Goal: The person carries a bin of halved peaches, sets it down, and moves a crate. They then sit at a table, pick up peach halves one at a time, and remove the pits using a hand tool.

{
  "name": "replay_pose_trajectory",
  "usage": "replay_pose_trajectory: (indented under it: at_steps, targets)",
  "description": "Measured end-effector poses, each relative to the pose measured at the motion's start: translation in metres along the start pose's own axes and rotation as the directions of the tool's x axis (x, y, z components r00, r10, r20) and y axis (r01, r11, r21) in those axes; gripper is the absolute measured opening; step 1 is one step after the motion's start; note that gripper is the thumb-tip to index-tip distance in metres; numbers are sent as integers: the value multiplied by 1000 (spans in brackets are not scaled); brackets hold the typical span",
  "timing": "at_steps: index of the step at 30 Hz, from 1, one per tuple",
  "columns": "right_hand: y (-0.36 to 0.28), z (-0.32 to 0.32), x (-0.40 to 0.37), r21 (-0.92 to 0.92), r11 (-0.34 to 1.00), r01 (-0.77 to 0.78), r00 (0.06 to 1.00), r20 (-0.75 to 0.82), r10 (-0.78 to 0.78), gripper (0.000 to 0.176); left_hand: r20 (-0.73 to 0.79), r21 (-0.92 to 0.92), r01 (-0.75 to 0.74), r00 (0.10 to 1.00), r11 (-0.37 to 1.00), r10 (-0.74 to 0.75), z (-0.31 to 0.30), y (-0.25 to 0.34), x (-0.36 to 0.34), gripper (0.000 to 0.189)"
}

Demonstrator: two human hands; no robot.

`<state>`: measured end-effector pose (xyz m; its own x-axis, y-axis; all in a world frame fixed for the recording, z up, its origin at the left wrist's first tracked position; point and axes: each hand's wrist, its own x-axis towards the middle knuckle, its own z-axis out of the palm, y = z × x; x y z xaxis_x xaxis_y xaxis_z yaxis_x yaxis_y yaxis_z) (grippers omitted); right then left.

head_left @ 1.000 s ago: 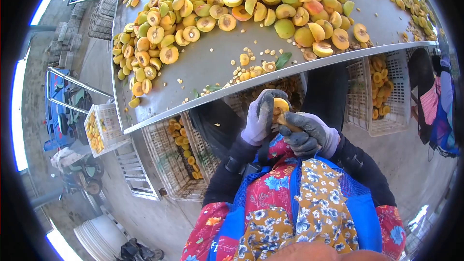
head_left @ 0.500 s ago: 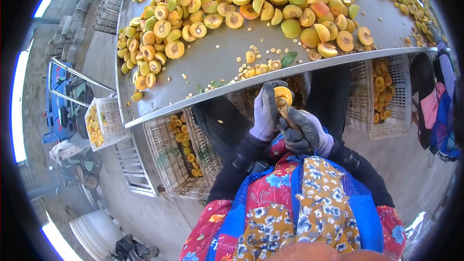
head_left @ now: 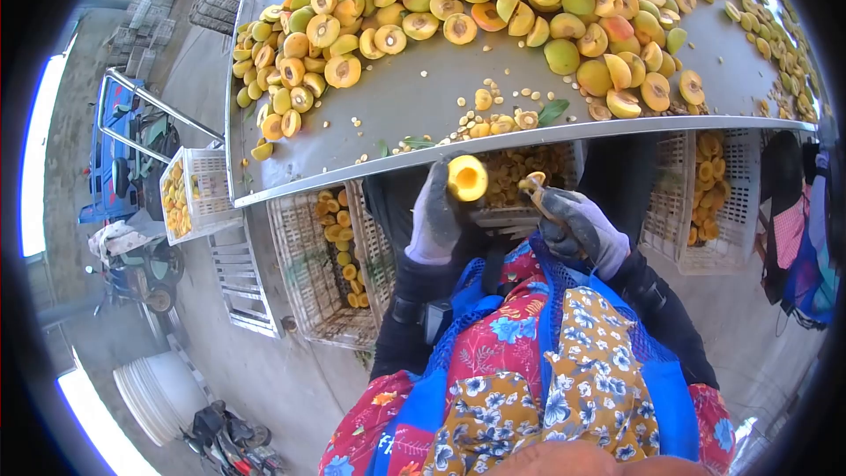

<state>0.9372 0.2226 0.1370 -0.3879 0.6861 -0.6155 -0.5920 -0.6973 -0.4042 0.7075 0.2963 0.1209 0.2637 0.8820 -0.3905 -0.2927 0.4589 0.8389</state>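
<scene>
My left hand [head_left: 434, 219], in a grey-and-lilac work glove, is closed on a yellow apricot half [head_left: 467, 178], whose cut face and round hollow face up. My right hand [head_left: 583, 231], gloved alike, grips a slim pitting tool [head_left: 541, 199], with its tip pointing up and left. A small brownish-yellow piece [head_left: 532, 180], perhaps a pit, sits at that tip. The two hands are apart, just in front of the metal table's edge [head_left: 529, 136]. Beyond them lies a heap of apricot halves [head_left: 388, 40] on the table.
Pits and scraps [head_left: 493, 122] lie near the table edge. Below stand a plastic crate [head_left: 295, 251] on the left, another crate [head_left: 740, 203] on the right, and fruit between my legs. A white crate [head_left: 207, 194] hangs beside the table's left corner. A person's sleeve [head_left: 820, 185] shows far right.
My hands have parted: the left moved left with the apricot half, the right moved right with the tool. The half's hollow now shows, and a small piece is on the tool's tip.
</scene>
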Motion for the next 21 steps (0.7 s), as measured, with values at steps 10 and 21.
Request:
replay_pose_trajectory:
  at_steps: [10, 21]
  targets:
    - [-21, -18, 18, -629, 746, -219, 972, -206, 111, 37, -295, 671, 640, 694, -375, 657, -125, 97, -21, 50]
    - [-29, -8, 4, -905, 381, 189, 866, -29, -499, 23, 293, 927, -368, 826, 67, 482, 39, 58, 253, 52]
